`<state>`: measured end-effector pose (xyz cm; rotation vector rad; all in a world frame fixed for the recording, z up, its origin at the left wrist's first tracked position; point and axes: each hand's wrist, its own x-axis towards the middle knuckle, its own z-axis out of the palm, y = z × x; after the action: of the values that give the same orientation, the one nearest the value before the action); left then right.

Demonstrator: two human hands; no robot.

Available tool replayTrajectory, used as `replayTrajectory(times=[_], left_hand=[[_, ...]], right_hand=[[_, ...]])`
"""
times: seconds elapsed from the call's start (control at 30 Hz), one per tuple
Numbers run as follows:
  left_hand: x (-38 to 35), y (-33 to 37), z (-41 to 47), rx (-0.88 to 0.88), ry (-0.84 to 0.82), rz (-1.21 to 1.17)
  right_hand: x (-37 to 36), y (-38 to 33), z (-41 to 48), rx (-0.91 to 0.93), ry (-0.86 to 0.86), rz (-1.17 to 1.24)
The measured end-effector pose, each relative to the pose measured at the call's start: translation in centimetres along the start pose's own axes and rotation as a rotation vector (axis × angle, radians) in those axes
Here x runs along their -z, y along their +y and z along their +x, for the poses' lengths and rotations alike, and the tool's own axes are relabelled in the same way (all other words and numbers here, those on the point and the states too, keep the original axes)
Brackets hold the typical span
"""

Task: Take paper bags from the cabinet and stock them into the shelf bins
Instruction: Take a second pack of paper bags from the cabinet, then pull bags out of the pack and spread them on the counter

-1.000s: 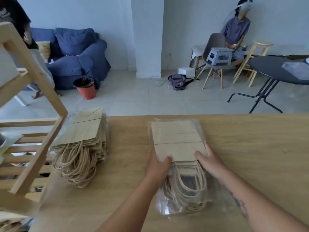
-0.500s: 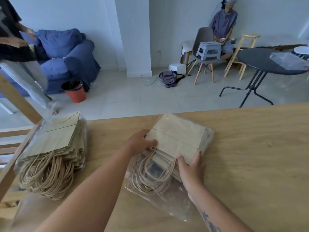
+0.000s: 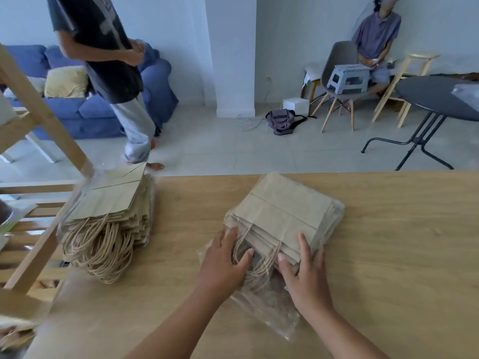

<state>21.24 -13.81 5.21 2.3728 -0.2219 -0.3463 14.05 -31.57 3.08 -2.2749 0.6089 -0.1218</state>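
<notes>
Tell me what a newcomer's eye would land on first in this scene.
First, the two hands at the near middle of the wooden table: the left hand and right hand press on the handle end of a stack of brown paper bags half out of its clear plastic wrap. Next, a second bag stack at the table's left edge, beside a wooden shelf frame. Behind, a person walks past a blue sofa.

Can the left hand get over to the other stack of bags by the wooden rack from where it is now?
Probably yes. The left hand rests on the wrapped bundle; bare table lies between it and the other stack, nothing in the way. The wooden rack stands just beyond the stack.
</notes>
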Motion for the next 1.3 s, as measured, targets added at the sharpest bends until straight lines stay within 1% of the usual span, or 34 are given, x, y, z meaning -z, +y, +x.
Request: replayTrajectory(times=[0.03, 0.17, 0.37, 0.5, 0.57, 0.6, 0.67, 0.73, 0.87, 1.0, 1.13, 1.2, 1.3], left_hand=[[-0.3, 0.0, 0.4, -0.009, 0.003, -0.01], [-0.3, -0.1, 2.8, -0.059, -0.016, -0.036], [1.7, 0.4, 5.5, -0.114, -0.042, 0.014], [2.5, 0.7, 4.7, -0.145, -0.003, 0.075], [3.0, 0.9, 4.1, -0.166, 0.028, 0.119], [3.4, 1.0, 3.7, -0.173, 0.044, 0.151], [4.2, 1.2, 3.1, -0.175, 0.082, 0.226], [5.3, 1.1, 2.4, -0.17, 0.13, 0.265], [7.7, -0.2, 0.6, -0.166, 0.271, 0.233], [10.7, -2.8, -1.4, -0.191, 0.425, 0.292], [14.8, -6.1, -2.5, -0.251, 0.638, 0.336], [17.1, -7.7, -2.9, -0.193, 0.672, 0.324], [20.2, -11.0, -3.1, -0.09, 0.631, 0.291]], right_hand=[[0.0, -0.2, 0.0, -0.002, -0.007, 0.035], [-0.1, -1.2, 0.3, -0.047, 0.022, 0.05], [-1.0, -2.0, 1.5, -0.102, 0.045, 0.089], [0.4, -1.5, 1.3, -0.121, 0.155, -0.063], [1.3, -1.3, 1.3, -0.101, 0.217, -0.151], [1.7, -1.2, 1.4, -0.061, 0.256, -0.206], [2.3, -1.3, 1.7, 0.084, 0.334, -0.318], [2.6, -2.3, 2.3, 0.22, 0.333, -0.382], [1.8, -6.4, 3.3, 0.393, 0.258, -0.371], [-0.9, -11.0, 3.2, 0.554, 0.184, -0.324], [-4.2, -15.5, 2.2, 0.669, 0.087, -0.316], [-6.1, -17.6, 1.6, 0.717, 0.008, -0.315], [-8.9, -20.9, 0.4, 0.789, -0.101, -0.338]])
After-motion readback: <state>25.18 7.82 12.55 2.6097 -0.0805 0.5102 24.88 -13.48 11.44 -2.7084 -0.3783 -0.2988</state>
